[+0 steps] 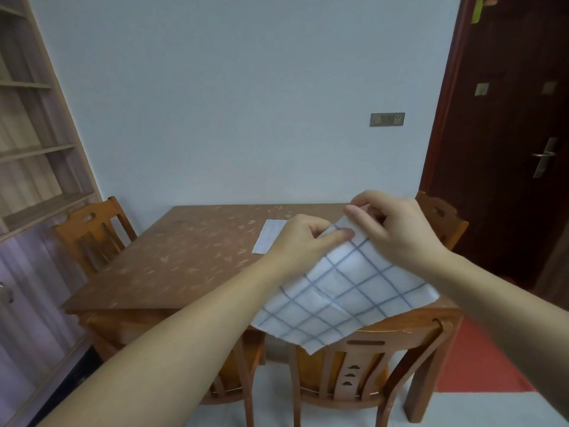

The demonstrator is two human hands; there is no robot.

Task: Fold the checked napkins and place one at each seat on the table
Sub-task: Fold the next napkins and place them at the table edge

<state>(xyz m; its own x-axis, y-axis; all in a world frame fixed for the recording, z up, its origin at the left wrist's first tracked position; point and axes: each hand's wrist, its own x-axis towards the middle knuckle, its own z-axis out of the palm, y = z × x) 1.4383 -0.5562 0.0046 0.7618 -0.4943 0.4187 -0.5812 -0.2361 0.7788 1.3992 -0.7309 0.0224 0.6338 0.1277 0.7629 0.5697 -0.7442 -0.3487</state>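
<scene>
Hands met above the near right part of the table [172, 260] in the head view. Left hand [303, 241] pinched the top corner of a checked napkin [341, 291] between thumb and fingers, and right hand [397, 229] gripped the same raised corner just beside it, fingers curled on the cloth. That napkin hung open from the grip, its lower part draped over the table's near edge and over the top rail of the near chair [366, 359]. A second, folded napkin [268, 236] lay flat on the table toward the far right, partly hidden behind the left hand. Another chair [92, 232] stood at the table's left edge, and a third chair [443, 220] at the right edge
</scene>
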